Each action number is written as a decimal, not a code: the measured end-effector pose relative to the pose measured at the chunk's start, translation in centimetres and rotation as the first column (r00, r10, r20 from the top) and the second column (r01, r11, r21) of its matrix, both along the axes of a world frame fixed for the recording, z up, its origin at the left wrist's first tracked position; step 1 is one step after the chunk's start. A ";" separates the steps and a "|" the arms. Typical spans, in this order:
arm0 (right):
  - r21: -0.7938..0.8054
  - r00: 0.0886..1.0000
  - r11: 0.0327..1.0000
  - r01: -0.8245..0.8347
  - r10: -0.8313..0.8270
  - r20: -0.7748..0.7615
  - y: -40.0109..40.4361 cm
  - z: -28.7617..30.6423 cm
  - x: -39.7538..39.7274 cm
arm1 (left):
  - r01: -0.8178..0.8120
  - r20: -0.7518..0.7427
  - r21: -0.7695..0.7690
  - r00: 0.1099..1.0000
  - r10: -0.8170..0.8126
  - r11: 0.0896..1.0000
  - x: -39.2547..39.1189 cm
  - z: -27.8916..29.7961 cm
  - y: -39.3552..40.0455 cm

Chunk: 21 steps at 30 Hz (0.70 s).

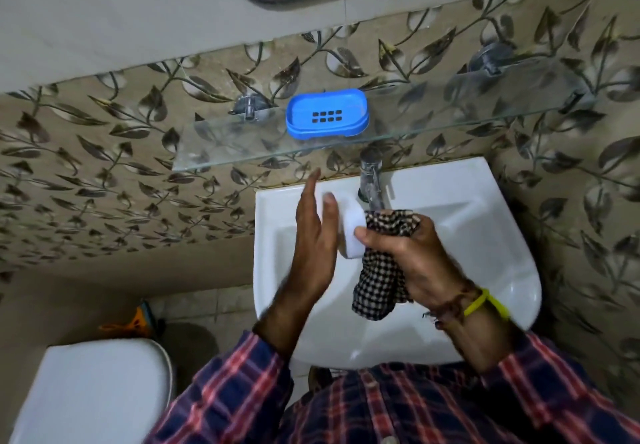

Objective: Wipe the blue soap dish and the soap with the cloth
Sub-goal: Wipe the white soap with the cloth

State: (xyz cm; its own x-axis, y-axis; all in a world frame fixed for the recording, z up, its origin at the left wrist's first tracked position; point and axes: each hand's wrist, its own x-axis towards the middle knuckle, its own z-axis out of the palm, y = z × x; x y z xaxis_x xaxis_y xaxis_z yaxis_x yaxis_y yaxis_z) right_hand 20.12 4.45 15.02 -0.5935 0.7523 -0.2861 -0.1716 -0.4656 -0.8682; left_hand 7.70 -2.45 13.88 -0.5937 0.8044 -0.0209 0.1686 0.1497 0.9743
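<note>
The blue soap dish [326, 114] stands empty on the glass shelf [242, 152] above the basin. Over the basin, my right hand [412, 256] grips a black-and-white checked cloth [381, 280] and pinches the white soap bar [353, 232] with its thumb. My left hand [313, 235] is flat, fingers stretched, with its palm against the left side of the soap. The cloth's loose end hangs down below my right fist.
A chrome tap [371, 183] rises just behind the soap. The white basin [485, 235] lies under both hands. A white toilet lid [93, 391] is at the lower left. Metal shelf brackets [247, 109] fix the glass to the leaf-patterned wall.
</note>
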 end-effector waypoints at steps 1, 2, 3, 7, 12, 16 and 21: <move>-0.166 0.996 0.985 -0.049 0.036 -0.082 0.5 0.4 0.0 | 0.103 -0.285 0.049 0.955 -0.085 0.993 0.2 -1.1 -0.7; -0.273 0.988 0.956 -0.110 0.075 -0.136 0.8 0.8 0.0 | 0.188 -0.454 0.071 0.880 -0.136 0.980 0.3 -2.1 -1.3; -0.325 0.980 0.932 -0.162 0.114 -0.163 1.0 1.2 -0.1 | 0.233 -0.531 0.093 0.834 -0.150 0.968 0.3 -2.8 -1.6; -0.233 0.977 0.954 -0.190 0.161 -0.140 0.7 1.3 -1.0 | 0.125 -0.458 0.212 0.889 -0.015 0.969 -0.5 -3.3 -0.3; -0.102 0.976 0.976 -0.193 0.180 -0.124 0.2 0.9 -0.6 | 0.027 -0.138 0.270 0.990 0.011 0.962 -0.5 -2.9 -0.1; -0.059 0.989 0.988 -0.144 0.141 -0.042 0.7 1.4 -1.3 | -0.042 0.058 0.248 0.998 0.029 0.968 0.0 -2.2 0.8; 0.272 0.969 0.937 -0.220 0.179 0.169 1.1 1.9 -1.6 | -0.068 0.206 0.250 0.978 0.015 0.966 -0.1 -2.3 1.1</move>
